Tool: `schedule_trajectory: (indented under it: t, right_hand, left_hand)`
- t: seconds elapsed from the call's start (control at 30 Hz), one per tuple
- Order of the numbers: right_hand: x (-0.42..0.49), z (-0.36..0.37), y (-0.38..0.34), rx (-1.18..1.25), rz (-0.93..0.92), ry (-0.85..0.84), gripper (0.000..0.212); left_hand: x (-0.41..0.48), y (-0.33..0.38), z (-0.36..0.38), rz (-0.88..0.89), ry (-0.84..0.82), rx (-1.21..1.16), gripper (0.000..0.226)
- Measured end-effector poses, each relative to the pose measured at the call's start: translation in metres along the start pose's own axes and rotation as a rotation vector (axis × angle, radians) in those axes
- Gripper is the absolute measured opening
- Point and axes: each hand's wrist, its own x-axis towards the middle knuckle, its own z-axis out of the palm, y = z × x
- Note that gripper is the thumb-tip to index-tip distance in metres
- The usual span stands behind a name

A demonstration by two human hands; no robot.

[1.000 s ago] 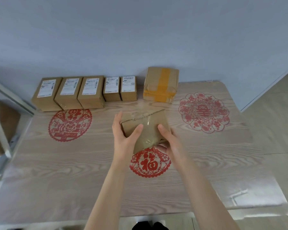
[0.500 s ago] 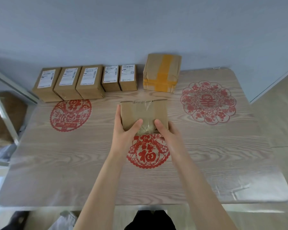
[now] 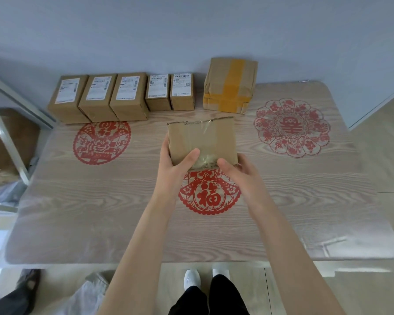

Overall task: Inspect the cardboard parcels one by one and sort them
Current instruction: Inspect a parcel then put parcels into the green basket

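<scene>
A plain cardboard parcel (image 3: 203, 138) sealed with clear tape is held over the middle of the table, its top face level. My left hand (image 3: 175, 160) grips its left side with the thumb on top. My right hand (image 3: 239, 172) holds its near right corner, fingers underneath. Along the back edge stand several labelled brown parcels in a row (image 3: 125, 96). To their right a dented parcel with yellow tape (image 3: 230, 85) leans against the wall.
The wooden table (image 3: 100, 212) bears three red paper-cut decals: left (image 3: 101, 143), centre (image 3: 209, 192), right (image 3: 291, 127). A metal shelf frame (image 3: 7, 130) with a brown box stands at the left. Another person's foot (image 3: 27, 280) shows at bottom left.
The held parcel has turned from tilted to level and square, and it sits farther from me, toward the back row. Both hands kept their grip.
</scene>
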Motion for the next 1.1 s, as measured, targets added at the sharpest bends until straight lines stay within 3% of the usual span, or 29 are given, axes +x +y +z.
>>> schedule_trajectory:
  t: [0.1,0.3,0.4,0.63,0.8,0.93,1.1]
  right_hand:
    - [-0.006,0.008,-0.004,-0.054,-0.033,0.030,0.049]
    - [-0.021,0.033,-0.011,-0.036,-0.071,0.169,0.035]
    - [-0.029,0.046,-0.002,-0.012,-0.094,0.194,0.050]
    - [-0.034,0.063,0.004,0.097,-0.111,0.325,0.040]
    - [-0.037,0.071,0.013,0.040,-0.136,0.337,0.041]
    - [-0.026,0.068,0.011,0.001,-0.174,0.384,0.043]
    - [-0.004,0.060,0.024,-0.098,-0.219,0.299,0.054]
  left_hand:
    - [-0.007,-0.003,-0.011,-0.015,-0.009,-0.023,0.071]
    - [-0.017,-0.007,-0.032,0.018,-0.071,-0.002,0.071]
    - [-0.020,-0.010,-0.041,0.031,-0.027,-0.018,0.067]
    - [-0.027,-0.016,-0.046,0.108,0.044,0.131,0.060]
    - [-0.028,-0.019,-0.049,0.109,0.115,0.140,0.058]
    - [-0.021,-0.023,-0.046,0.126,0.119,0.204,0.072]
    - [-0.009,-0.038,-0.039,0.147,0.203,0.198,0.070]
